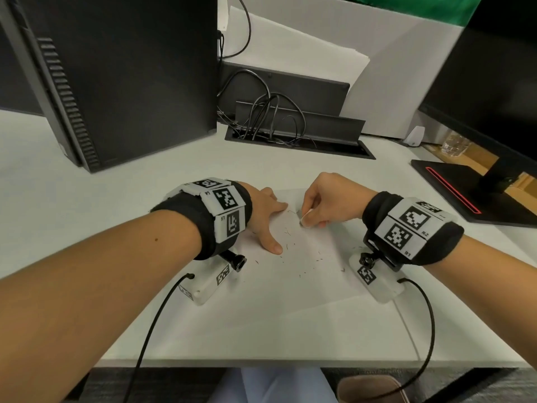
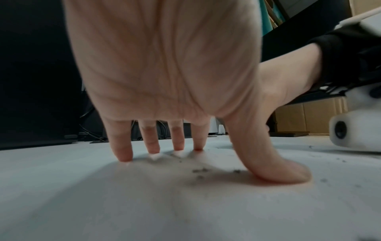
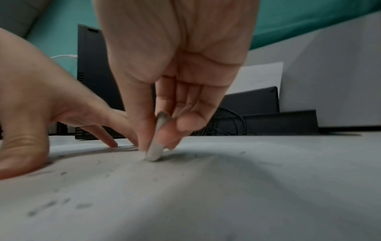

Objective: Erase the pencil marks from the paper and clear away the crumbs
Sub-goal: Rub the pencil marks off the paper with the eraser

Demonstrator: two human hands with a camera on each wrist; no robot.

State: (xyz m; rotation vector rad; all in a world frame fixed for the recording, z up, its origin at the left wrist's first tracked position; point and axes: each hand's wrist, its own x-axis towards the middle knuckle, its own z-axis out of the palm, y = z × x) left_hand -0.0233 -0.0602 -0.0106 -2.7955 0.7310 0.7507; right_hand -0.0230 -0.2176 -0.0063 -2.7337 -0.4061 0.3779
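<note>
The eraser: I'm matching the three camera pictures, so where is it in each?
Head: eraser centre, pinched by the right hand on the paper.
Left wrist: not visible.
Right wrist: eraser centre, tip on the paper.
Shared landmark: left hand's thumb.

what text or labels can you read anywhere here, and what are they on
"R2": right wrist band, beside its upper square code marker.
"R1": same band, beside the lower marker.
"L5": left wrist band, printed sideways.
One more label on the left band is too blurred to read.
Paper: only faint pencil marks, no words.
</note>
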